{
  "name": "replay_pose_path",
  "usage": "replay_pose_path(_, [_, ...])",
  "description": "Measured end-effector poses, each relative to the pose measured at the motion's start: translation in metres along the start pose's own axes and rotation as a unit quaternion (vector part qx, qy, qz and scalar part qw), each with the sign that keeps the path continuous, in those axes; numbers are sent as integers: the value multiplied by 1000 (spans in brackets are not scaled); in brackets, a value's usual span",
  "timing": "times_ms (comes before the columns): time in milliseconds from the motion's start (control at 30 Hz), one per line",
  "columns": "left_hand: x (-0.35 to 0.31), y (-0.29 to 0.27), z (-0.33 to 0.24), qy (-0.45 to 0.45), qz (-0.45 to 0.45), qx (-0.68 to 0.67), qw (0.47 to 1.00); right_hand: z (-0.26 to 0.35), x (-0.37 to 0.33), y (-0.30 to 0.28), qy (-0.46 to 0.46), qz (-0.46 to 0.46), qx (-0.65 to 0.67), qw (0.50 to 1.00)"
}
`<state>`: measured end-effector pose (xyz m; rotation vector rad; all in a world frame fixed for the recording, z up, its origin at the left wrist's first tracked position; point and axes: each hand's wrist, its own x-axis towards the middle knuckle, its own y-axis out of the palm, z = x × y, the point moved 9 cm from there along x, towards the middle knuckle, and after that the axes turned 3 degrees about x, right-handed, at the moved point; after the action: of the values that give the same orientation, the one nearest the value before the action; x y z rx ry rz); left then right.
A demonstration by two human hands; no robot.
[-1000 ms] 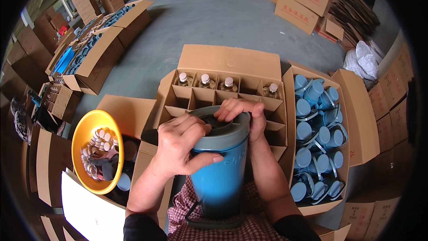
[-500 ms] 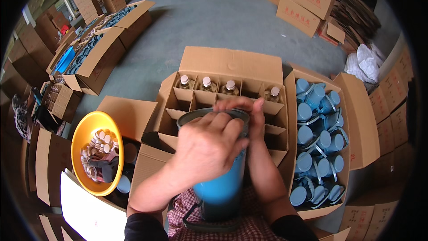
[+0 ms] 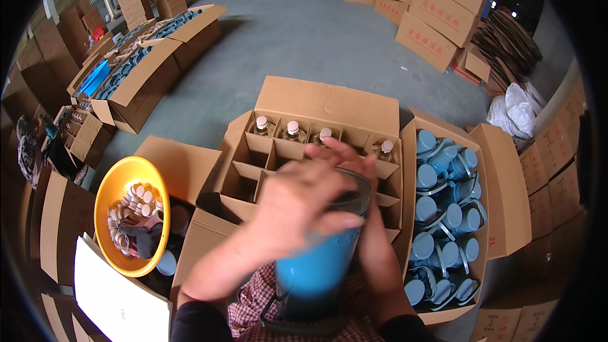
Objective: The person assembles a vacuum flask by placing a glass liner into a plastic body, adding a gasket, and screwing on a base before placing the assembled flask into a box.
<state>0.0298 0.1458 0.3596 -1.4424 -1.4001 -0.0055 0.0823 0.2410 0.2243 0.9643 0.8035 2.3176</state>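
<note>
Though slightly aslant, container (image 3: 316, 269) mouth-up.

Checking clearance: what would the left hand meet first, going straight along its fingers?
Probably the right hand, across the top of the blue container; the left hand is blurred, so depth is unclear.

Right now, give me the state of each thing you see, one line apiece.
Blue vessel: held, rim up
Left hand: blurred, at the vessel's rim; grip unclear
Right hand: at the rim's far right side, grip unclear
Divided carton: open, partly filled
Bottles: upright, capped
Right-hand carton: open, packed with blue parts
Yellow basin: tilted, holding caps
White sacks: crumpled
</note>
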Motion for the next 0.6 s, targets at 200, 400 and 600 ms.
replay_pose_path(200, [-49,-22,64,-35,-93,-200,975,57,-20,55,-98,-30,-470,877])
replay_pose_path(400, [7,-13,1,46,-9,-29,998,8,1,-9,2,-103,-55,993])
replay_pose_path(600, [-18,-17,25,119,-17,-115,986,32,-13,25,26,-8,-346,938])
